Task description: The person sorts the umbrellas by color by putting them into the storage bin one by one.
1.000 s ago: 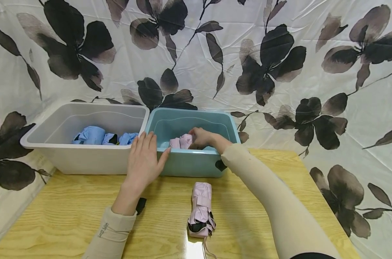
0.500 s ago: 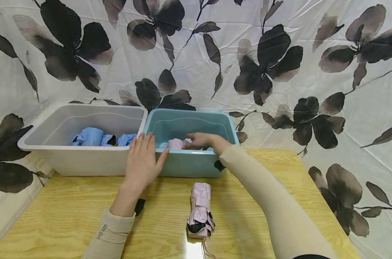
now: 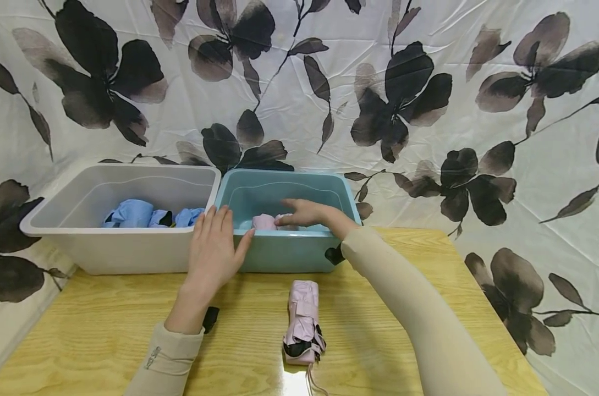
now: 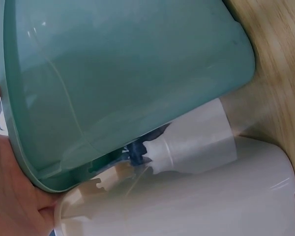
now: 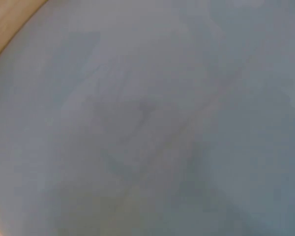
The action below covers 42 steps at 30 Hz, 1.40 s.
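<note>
My left hand (image 3: 212,250) rests with straight fingers where the rims of the grey bin (image 3: 111,250) and the teal bin (image 3: 284,254) meet. In the left wrist view, part of that hand (image 4: 12,191) touches the teal rim. My right hand (image 3: 306,213) reaches into the teal bin, fingers extended over a pink fabric bundle (image 3: 263,222) that the front wall partly hides. On the table lies a pink folded umbrella (image 3: 303,319) with black parts and a thin cord. The right wrist view is a blur of pale blue wall.
Several blue fabric bundles (image 3: 135,213) lie in the grey bin. Both bins stand side by side at the back of the wooden table (image 3: 378,330). Behind them hangs a floral cloth (image 3: 324,126).
My right hand has let go of the pink bundle, and its fingers have straightened above it. The left hand stays on the rims. The head view has shifted slightly.
</note>
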{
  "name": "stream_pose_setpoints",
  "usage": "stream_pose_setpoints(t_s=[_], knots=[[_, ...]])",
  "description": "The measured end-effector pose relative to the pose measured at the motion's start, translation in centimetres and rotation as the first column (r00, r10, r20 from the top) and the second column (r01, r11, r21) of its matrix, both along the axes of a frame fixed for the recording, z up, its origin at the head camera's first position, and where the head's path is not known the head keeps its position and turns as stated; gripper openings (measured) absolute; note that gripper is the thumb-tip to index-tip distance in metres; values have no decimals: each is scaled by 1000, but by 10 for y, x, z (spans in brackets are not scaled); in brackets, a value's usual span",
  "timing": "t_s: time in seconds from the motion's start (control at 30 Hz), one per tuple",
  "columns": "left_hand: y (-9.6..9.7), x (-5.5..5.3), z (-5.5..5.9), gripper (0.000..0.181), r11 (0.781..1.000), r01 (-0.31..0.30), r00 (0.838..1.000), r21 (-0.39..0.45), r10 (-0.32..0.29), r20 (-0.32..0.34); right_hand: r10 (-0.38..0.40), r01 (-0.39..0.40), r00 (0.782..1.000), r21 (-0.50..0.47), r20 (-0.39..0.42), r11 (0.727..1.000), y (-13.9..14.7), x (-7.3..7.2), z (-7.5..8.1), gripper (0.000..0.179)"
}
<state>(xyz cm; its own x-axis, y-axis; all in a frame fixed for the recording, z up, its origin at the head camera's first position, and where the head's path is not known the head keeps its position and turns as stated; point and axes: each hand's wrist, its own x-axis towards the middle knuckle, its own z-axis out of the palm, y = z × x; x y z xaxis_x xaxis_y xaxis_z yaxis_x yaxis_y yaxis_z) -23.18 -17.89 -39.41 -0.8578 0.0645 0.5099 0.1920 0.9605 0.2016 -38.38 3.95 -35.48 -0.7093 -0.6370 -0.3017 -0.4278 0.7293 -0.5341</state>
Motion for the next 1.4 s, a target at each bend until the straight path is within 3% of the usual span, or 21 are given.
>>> stream_pose_setpoints(t_s=[0.17,0.33,0.6,0.87,1.07,1.17,1.23,1.4], knots=[[0,1,-1,75,1000,-1,1000,4,1,16,-18,11,998,-104,-65,995,11,16,9,80],[0,1,-1,75,1000,-9,999,7,9,34,-60,35,995,-283,-80,959,27,39,20,78],[-1,0,-2,72,1000,6,1000,6,-5,-20,-120,6,975,-516,-187,857,53,78,26,71],[2,0,0,71,1000,11,1000,8,-11,-27,-238,-43,920,-686,-310,727,71,116,19,64],[2,0,1,72,1000,11,1000,10,-10,-23,-300,-102,876,-753,-378,650,78,140,-2,55],[2,0,1,71,1000,12,1000,9,-11,-26,-315,-116,863,-761,-396,638,81,150,-17,52],[2,1,0,71,1000,12,1000,10,-12,-26,-317,-111,862,-757,-396,644,84,155,-27,51],[2,1,-1,71,1000,15,999,17,-15,-31,-299,-54,883,-712,-362,700,89,168,-53,52]])
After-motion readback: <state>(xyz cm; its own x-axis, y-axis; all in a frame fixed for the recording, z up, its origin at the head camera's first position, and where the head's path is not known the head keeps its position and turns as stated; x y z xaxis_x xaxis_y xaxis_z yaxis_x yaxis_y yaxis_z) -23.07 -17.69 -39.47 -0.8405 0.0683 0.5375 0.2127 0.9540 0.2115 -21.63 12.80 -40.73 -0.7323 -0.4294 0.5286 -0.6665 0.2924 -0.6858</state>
